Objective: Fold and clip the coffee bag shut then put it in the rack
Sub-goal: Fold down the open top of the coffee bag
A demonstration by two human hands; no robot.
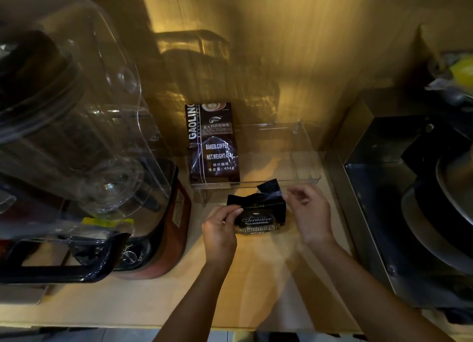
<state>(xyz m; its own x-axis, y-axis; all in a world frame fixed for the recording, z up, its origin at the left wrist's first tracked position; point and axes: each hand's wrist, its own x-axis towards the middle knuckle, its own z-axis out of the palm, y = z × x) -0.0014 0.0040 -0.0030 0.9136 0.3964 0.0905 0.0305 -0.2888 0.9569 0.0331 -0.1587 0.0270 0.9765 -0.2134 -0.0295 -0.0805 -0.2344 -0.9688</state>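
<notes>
Black glossy foil coffee bag with "Treasure Blue Mountain" label (258, 215) sits on the pale wooden counter (256, 277), just in front of the clear acrylic rack (304, 160). Bag's long axis runs left-right across the counter, label face toward the person, print upside-up from where they stand. Top edge points away toward the rack; right top corner sticks up as a loose flap, partly overlapping the rack's front lip in view. Can't tell if it touches.

Left hand (220, 229) pinches the bag's upper left edge between thumb and fingers, closed on the foil. Right hand (308, 211) is at the bag's right end, fingers half curled and spread, motion-blurred; can't tell if it grips the flap or just sits beside it.

Rack: a second, taller dark coffee bag marked "GAOLING / BAKED.COFFEE" (213, 142) stands upright in the left end, long axis vertical. Rest of the rack to its right looks free.

Clearances: large blender with clear plastic sound hood and red base (84, 137) crowds the left, near the rack's left end. Dark steel-cased appliance (409, 201) walls off the right, near the right hand. Open counter lies toward the person, up to the front edge. Wood-panel wall (281, 47) right behind the rack.
</notes>
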